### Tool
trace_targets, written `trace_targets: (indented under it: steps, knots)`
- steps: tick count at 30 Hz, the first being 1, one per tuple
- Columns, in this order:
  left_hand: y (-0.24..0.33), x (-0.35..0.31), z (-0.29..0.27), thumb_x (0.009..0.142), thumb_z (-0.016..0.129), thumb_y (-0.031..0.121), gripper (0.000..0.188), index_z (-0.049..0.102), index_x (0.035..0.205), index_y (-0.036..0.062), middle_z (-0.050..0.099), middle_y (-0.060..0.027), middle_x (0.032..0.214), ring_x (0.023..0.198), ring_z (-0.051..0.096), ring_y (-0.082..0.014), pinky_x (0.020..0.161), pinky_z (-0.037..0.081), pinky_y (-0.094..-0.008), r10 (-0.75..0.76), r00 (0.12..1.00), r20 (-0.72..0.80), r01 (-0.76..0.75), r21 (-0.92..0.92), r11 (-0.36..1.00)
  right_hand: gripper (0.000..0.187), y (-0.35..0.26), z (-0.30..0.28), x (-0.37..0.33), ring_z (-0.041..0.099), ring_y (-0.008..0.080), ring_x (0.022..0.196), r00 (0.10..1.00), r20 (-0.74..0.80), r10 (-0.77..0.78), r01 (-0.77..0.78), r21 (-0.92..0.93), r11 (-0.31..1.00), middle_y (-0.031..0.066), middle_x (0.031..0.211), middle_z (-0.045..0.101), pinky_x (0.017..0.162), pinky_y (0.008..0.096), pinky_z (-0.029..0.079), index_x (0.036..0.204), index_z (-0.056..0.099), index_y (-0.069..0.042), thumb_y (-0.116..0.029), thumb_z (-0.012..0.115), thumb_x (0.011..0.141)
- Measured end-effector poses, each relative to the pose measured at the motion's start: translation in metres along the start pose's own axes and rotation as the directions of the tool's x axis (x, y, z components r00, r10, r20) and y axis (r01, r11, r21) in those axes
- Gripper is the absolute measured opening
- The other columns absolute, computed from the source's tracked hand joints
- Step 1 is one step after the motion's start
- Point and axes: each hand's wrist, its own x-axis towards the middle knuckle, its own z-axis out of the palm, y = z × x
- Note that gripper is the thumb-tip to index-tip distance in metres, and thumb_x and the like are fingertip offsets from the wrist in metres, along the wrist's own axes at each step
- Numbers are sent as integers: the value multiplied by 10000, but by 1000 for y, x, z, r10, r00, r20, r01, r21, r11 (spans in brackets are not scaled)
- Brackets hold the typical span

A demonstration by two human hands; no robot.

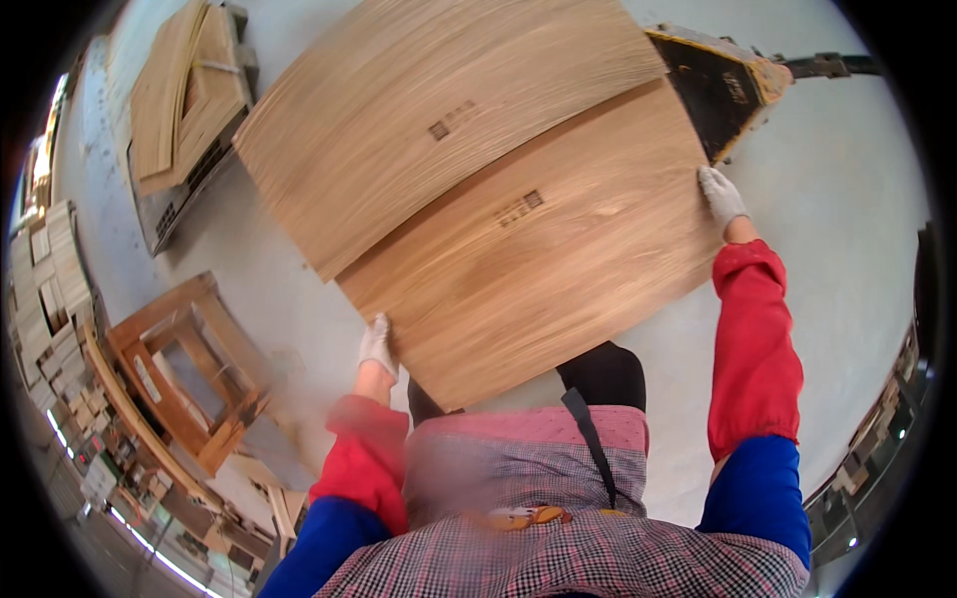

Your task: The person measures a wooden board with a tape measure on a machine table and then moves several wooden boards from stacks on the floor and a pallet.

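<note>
A broad, wood-grained panel (558,259) with a small dark printed mark lies tilted across the view in front of me. My left hand (377,347), in a whitish glove, grips its left edge close to the near corner. On the opposite edge, my right hand (724,199) is closed in a matching glove; the fingertips under the panel are hidden. Just beyond is a second wood-grained panel (429,110) with a similar mark. The held panel's far edge runs along this one; whether they touch is unclear.
A yellow-edged black pallet jack (713,95) stands at the far right, its handle pointing right. At far left, boards (184,100) are stacked on a low support. A brown wooden frame (189,359) stands on the left, near piles of wood pieces (50,279).
</note>
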Motion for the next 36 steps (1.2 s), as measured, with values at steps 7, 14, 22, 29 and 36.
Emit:
trace_targets:
  steps: [7, 14, 22, 29, 36]
  knots:
    - [-6, 9, 3, 838, 602, 372, 530, 375, 1273, 171, 441, -3, 1286, 1180, 401, -202, 953, 350, -428, -29, 999, -26, 30, 39, 999, 504, 11, -11, 9, 476, 184, 1118, 998, 2, 68, -67, 126, 990, 109, 1178, 554, 948, 273, 343, 1190, 505, 26, -390, 470, 908]
    - [6, -14, 16, 840, 597, 383, 552, 373, 1282, 139, 441, -9, 1280, 1169, 399, -188, 954, 336, -404, -6, 999, -51, 9, 73, 997, 463, 15, -13, 11, 498, 155, 1057, 996, 65, 66, -70, 51, 996, 90, 1147, 564, 926, 255, 354, 1184, 507, 33, -341, 482, 911]
    - [2, -3, 6, 838, 619, 313, 479, 410, 1223, 118, 512, -32, 1142, 1079, 453, -189, 922, 380, -402, 64, 994, 84, -62, -26, 998, 462, 4, -13, 39, 445, 118, 1134, 977, 211, 28, -93, 305, 948, 51, 1221, 522, 978, 244, 313, 1230, 489, 2, -330, 494, 909]
    - [2, -6, 19, 852, 605, 275, 420, 429, 1202, 123, 518, -18, 1117, 1060, 463, -177, 911, 393, -401, 34, 999, 42, -32, -54, 998, 478, 2, -20, 46, 427, 131, 1168, 975, 198, 96, -148, 267, 952, 57, 1254, 502, 991, 245, 294, 1248, 473, -1, -342, 484, 914]
    - [6, -8, 11, 853, 599, 285, 373, 463, 1156, 116, 546, -6, 1086, 1021, 500, -173, 906, 403, -388, 43, 999, -7, -43, -26, 999, 476, -10, -6, 39, 428, 138, 1167, 984, 175, 30, -65, 199, 978, 67, 1244, 505, 978, 255, 316, 1245, 464, 7, -340, 472, 919]
